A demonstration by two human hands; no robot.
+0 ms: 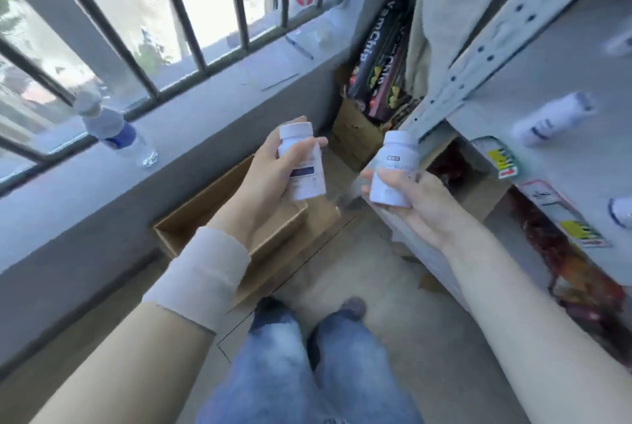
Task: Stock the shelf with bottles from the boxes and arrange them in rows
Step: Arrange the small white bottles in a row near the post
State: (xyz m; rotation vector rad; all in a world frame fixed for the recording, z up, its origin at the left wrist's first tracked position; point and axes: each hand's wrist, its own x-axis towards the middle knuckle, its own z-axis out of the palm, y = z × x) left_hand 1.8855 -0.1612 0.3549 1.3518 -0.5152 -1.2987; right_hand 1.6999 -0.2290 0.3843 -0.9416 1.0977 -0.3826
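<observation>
The left hand (270, 177) and right hand (410, 198) are each clasping a white bottle (301, 164); the shelf (564, 136) is holding few, so most stocking is remaining.

Barred window (143, 23), grey sill (205, 105), concrete floor (386, 287).

**One head camera, looking steeply down**

Single view here, worn on the person's head, wide-angle, aimed forward and sharply down. Both forearms reach in from the bottom edge, close to the lens, and the left hand (273, 177) and right hand (407, 194) sit near mid-frame. Straight below lie the jeans (307, 365) and the floor (393, 287). The barred window (154, 13) tilts across the upper left; the shelf (564, 64) leans in on the right. Edges bend and blur.
</observation>
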